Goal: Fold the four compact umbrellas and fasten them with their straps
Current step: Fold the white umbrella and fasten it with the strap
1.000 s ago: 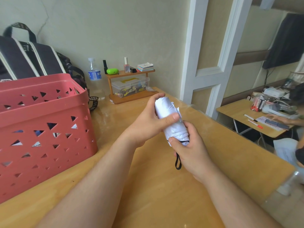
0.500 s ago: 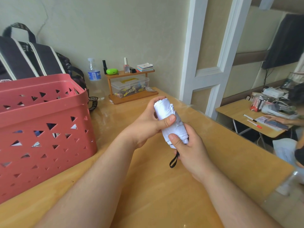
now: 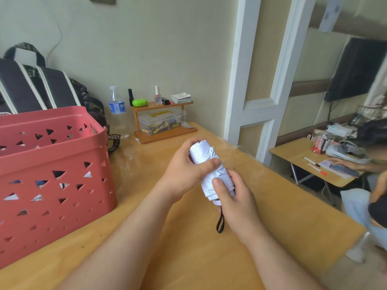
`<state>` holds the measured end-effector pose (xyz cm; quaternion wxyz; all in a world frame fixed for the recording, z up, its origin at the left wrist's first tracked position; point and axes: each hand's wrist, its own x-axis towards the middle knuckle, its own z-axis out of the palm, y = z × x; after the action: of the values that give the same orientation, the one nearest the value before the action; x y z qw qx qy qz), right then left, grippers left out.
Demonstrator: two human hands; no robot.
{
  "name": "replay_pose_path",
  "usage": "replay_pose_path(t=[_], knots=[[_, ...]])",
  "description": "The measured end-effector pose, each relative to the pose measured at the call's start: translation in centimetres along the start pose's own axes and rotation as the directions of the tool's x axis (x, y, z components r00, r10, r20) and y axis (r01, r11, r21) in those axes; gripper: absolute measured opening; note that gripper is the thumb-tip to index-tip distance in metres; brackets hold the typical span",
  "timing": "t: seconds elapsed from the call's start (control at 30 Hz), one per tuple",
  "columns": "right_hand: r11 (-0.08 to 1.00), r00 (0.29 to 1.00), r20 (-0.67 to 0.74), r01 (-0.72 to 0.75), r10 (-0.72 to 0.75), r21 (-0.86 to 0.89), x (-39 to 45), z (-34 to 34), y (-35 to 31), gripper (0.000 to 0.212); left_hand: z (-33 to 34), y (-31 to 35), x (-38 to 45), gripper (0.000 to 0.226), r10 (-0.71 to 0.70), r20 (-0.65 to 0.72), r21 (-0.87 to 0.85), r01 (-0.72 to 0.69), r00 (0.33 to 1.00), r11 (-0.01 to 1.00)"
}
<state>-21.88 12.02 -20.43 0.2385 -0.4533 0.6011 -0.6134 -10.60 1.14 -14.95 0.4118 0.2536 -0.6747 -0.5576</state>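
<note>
A white compact umbrella [image 3: 206, 160], rolled into a tight bundle, is held above the wooden table [image 3: 272, 216] between both hands. My left hand [image 3: 184, 168] grips its upper end, thumb lying across the fabric. My right hand [image 3: 234, 197] grips the lower end, thumb pressing on the folds. A black wrist loop [image 3: 220, 223] hangs from the handle below my right hand. The handle itself is hidden in my right palm. No other umbrella shows plainly.
A red perforated basket [image 3: 52, 164] stands at the left, a dark striped bag [image 3: 37, 86] behind it. A water bottle [image 3: 117, 107] and small wooden shelf [image 3: 163, 120] stand at the wall. Another person sits at a second desk [image 3: 310, 160] on the right.
The umbrella has tilted slightly and sunk a little toward the table. My right thumb has slid up over the fabric folds. The black loop hangs lower.
</note>
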Motion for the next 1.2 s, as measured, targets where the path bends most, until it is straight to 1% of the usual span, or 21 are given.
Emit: replay_pose_path(t=[0.07,0.13,0.2,0.23,0.27,0.3,0.37,0.43,0.5,0.57,0.6,0.67,0.73,0.8,0.83,0.9,0.93,1.0,1.03,1.1,1.2], knots=[[0.997,0.998,0.025,-0.051,0.05,0.066,-0.2,-0.2,-0.7,0.025,1.1,0.3,-0.5,0.06,0.022,-0.067,-0.081,-0.027,0.998,0.996],[0.984,0.988,0.092,-0.137,0.126,0.118,-0.6,-0.6,-1.7,0.032,1.8,0.9,-1.1,0.062,-0.026,-0.101,-0.304,-0.006,0.994,0.953],[0.942,0.947,0.209,-0.283,0.244,0.182,-1.1,-1.2,-2.8,0.036,1.9,2.5,-1.2,0.044,-0.115,-0.099,-0.525,0.046,0.988,0.85],[0.91,0.917,0.273,-0.353,0.291,0.215,-1.4,-1.3,-3.4,0.037,1.9,3.5,-1.4,0.031,-0.137,-0.086,-0.574,0.063,0.987,0.817],[0.882,0.891,0.323,-0.403,0.318,0.245,-1.6,-1.4,-4.1,0.038,1.9,4.4,-1.5,0.017,-0.142,-0.091,-0.574,0.065,0.986,0.817],[0.864,0.878,0.348,-0.428,0.328,0.265,-1.7,-1.3,-4.8,0.038,2.0,5.2,-1.7,0.01,-0.142,-0.12,-0.545,0.054,0.983,0.836],[0.861,0.883,0.357,-0.416,0.304,0.293,-2.0,-0.6,-6.7,0.039,1.8,7.3,-2.1,0.021,-0.12,-0.23,-0.452,0.003,0.966,0.892],[0.873,0.9,0.362,-0.366,0.244,0.322,-2.1,0.5,-9.0,0.038,1.0,10.2,-2.9,0.03,-0.042,-0.328,-0.364,-0.085,0.944,0.928],[0.891,0.906,0.384,-0.314,0.179,0.327,-2.4,1.9,-11.6,0.037,-0.5,13.5,-4.4,0.037,0.031,-0.378,-0.316,-0.16,0.925,0.935],[0.906,0.9,0.421,-0.27,0.116,0.327,-2.7,3.2,-14.3,0.036,-2.7,16.4,-6.2,0.036,0.084,-0.364,-0.299,-0.202,0.928,0.933],[0.911,0.892,0.443,-0.252,0.089,0.325,-2.8,3.9,-15.7,0.036,-4.2,17.8,-7.2,0.031,0.132,-0.336,-0.231,-0.218,0.932,0.948],[0.931,0.883,0.47,-0.193,0.027,0.309,-2.5,5.2,-18.5,0.034,-8.0,19.8,-9.0,0.03,0.236,-0.219,0.056,-0.23,0.947,0.972],[0.951,0.877,0.478,-0.103,-0.052,0.291,-1.5,6.7,-20.9,0.031,-13.1,21.8,-10.6,0.034,0.227,-0.095,0.374,-0.176,0.969,0.911],[0.971,0.852,0.502,0.025,-0.146,0.239,-0.5,8.8,-23.2,0.025,-17.8,23.9,-12.3,0.043,0.166,-0.101,0.6,-0.073,0.981,0.797],[0.975,0.831,0.522,0.097,-0.191,0.201,0.0,10.0,-24.2,0.02,-19.7,24.7,-13.1,0.043,0.153,-0.119,0.663,-0.036,0.981,0.748],[0.967,0.795,0.554,0.239,-0.248,0.089,1.2,12.6,-25.9,0.006,-23.0,25.9,-14.4,0.039,0.16,-0.159,0.703,-0.002,0.974,0.712],[0.948,0.777,0.568,0.317,-0.271,0.019,1.9,13.9,-26.6,0.007,-24.6,26.1,-14.9,0.043,0.15,-0.182,0.695,0.019,0.972,0.719],[0.87,0.731,0.609,0.476,-0.309,-0.131,3.8,16.1,-27.4,0.03,-27.6,26.2,-15.6,0.055,0.088,-0.218,0.68,0.087,0.972,0.728],[0.826,0.713,0.628,0.53,-0.313,-0.19,4.6,17.1,-27.7,0.036,-29.0,26.0,-15.8,0.058,0.065,-0.239,0.701,0.126,0.969,0.702],[0.746,0.655,0.68,0.622,-0.331,-0.237,6.3,19.3,-28.0,0.039,-31.5,25.2,-15.7,0.051,0.065,-0.289,0.785,0.197,0.955,0.588],[0.601,0.57,0.738,0.747,-0.361,-0.283,8.2,23.0,-27.8,0.046,-33.4,23.9,-14.6,0.044,0.06,-0.322,0.915,0.294,0.945,0.275]])
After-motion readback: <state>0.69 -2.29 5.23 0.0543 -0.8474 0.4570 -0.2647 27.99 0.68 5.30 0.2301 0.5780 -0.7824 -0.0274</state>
